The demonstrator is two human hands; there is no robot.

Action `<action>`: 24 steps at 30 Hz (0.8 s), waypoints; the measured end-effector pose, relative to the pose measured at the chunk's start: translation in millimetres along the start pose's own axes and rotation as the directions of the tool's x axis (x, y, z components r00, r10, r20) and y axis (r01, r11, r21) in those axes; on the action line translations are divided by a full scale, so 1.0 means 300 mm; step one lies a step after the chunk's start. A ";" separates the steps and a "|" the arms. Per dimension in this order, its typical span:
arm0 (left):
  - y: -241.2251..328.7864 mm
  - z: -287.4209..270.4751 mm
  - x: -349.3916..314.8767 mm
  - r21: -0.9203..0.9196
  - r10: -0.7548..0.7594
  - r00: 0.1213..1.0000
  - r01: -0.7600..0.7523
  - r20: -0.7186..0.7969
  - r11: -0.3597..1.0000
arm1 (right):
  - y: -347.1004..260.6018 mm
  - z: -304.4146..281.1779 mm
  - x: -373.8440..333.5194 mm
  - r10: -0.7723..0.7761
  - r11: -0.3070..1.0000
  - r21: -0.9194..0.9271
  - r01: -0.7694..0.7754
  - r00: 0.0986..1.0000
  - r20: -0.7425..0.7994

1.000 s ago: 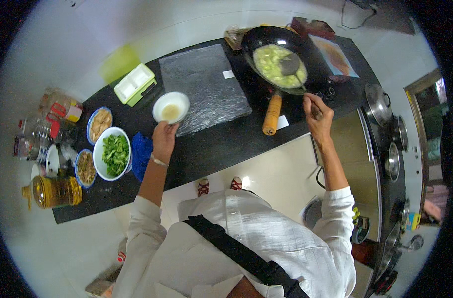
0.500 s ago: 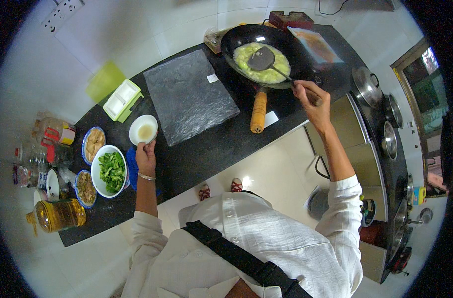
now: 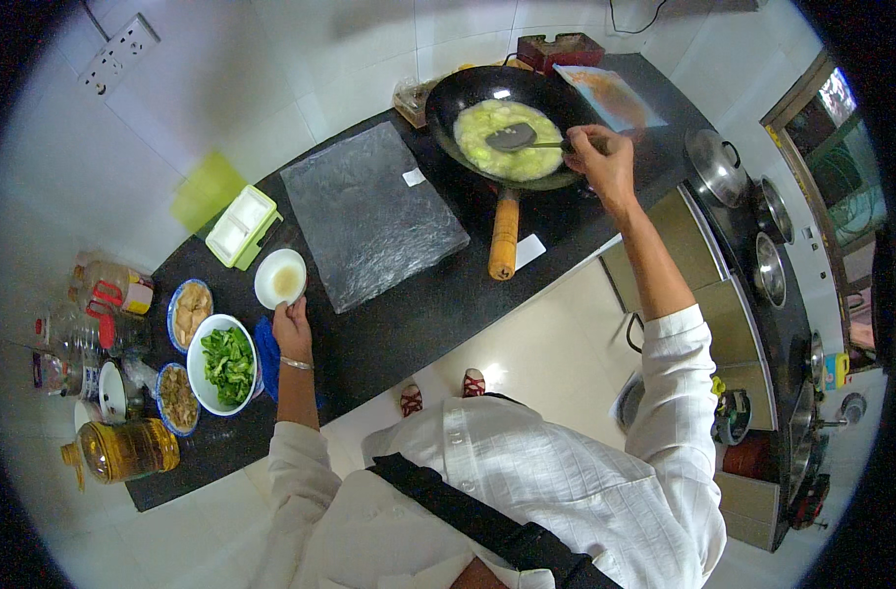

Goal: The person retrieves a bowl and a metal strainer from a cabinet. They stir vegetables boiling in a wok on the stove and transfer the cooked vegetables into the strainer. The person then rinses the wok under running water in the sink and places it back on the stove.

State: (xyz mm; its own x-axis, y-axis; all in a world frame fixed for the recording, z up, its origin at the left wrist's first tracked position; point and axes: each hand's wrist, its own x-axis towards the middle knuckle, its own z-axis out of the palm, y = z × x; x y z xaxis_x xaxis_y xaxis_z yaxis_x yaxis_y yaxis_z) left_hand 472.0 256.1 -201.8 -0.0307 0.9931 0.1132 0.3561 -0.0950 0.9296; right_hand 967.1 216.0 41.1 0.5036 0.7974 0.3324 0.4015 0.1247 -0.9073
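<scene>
My right hand (image 3: pixel 603 167) is closed round the handle of a dark spatula (image 3: pixel 512 136), whose blade dips into pale green-yellow food in liquid (image 3: pixel 487 157). That food fills the bottom of a black wok (image 3: pixel 448 116), which has a wooden handle (image 3: pixel 504 236) pointing toward me. At the left, my left hand (image 3: pixel 293 332) grips the near rim of a small white bowl (image 3: pixel 267 279) holding a little cloudy liquid. Beside that hand lies a blue cloth (image 3: pixel 267 358). A white bowl of chopped green vegetables (image 3: pixel 226 365) stands just left of it.
Two blue-rimmed plates of food (image 3: pixel 191 312) (image 3: pixel 178 398) and an oil jug (image 3: pixel 129 451) crowd the counter's left end. A green-and-white container (image 3: pixel 243 228) stands behind the small bowl. A dark slab (image 3: pixel 369 216) lies left of the wok. Steel lids and bowls (image 3: pixel 718 169) line the right counter.
My right hand has shifted up and slightly left with the spatula, whose blade now sits lower in the food. My left hand still holds the small bowl. The whole view has shifted slightly.
</scene>
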 end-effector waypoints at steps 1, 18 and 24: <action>-0.053 -0.011 0.010 -0.206 -0.050 0.999 0.045 -0.019 0.978 | -0.003 0.006 0.024 -0.034 0.999 -0.039 0.034 0.999 -0.015; 0.216 0.188 -0.323 -0.738 -0.520 0.851 0.399 0.076 0.545 | -0.019 0.080 0.003 -0.064 0.995 0.076 0.060 0.996 0.057; 0.194 0.199 -0.449 -0.669 -0.450 0.890 0.380 0.076 0.639 | -0.031 -0.005 -0.035 -0.043 0.990 -0.130 0.059 0.991 0.124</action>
State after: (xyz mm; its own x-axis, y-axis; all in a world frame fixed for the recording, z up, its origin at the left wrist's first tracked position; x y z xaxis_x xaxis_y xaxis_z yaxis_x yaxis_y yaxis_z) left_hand 552.4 120.8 -183.9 -0.1161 0.9318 -0.3439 -0.4088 0.2707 0.8715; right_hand 959.1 205.6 46.5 0.3869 0.8584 0.3367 0.5264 0.0942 -0.8450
